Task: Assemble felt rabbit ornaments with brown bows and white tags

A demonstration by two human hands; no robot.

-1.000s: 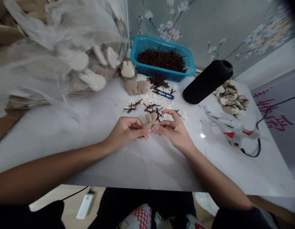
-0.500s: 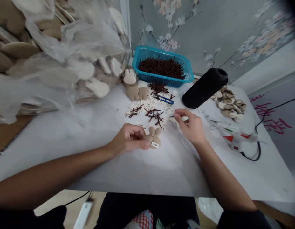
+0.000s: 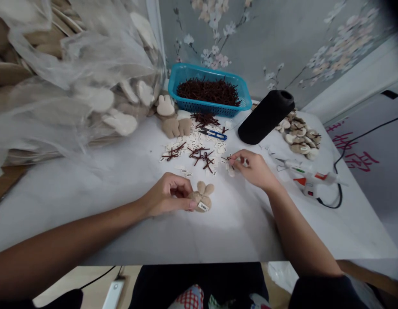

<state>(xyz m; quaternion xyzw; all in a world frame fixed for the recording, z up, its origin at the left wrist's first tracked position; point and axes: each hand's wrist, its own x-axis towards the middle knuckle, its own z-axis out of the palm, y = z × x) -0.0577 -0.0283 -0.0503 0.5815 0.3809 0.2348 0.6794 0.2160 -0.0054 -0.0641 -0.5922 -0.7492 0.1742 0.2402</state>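
Note:
My left hand [image 3: 170,193] is closed on the edge of a small beige plush bunny head [image 3: 196,198], its two ears pointing away from me. A white label with dark lettering [image 3: 203,207] sits on the plush. My right hand [image 3: 250,167] pinches a dark brown string bow [image 3: 229,159] between thumb and fingers, most of it hidden by the fingertips. Between the hands and the basket, several brown bows [image 3: 199,155] lie beside scattered white labels [image 3: 186,146]. Blue-handled thread snips [image 3: 213,134] rest on the labels.
A blue basket [image 3: 244,88] full of brown bows stands at the back. Clear bags of plush pieces [image 3: 89,86] crowd the left. Rightward are a black cylinder [image 3: 265,118], a pile of bunny pieces [image 3: 302,135] and a white glue gun [image 3: 315,182] with its cord.
The view has shifted slightly to the right. My right hand's fingertips have closed on a brown bow near the labels. My left hand still holds the plush, now slightly turned.

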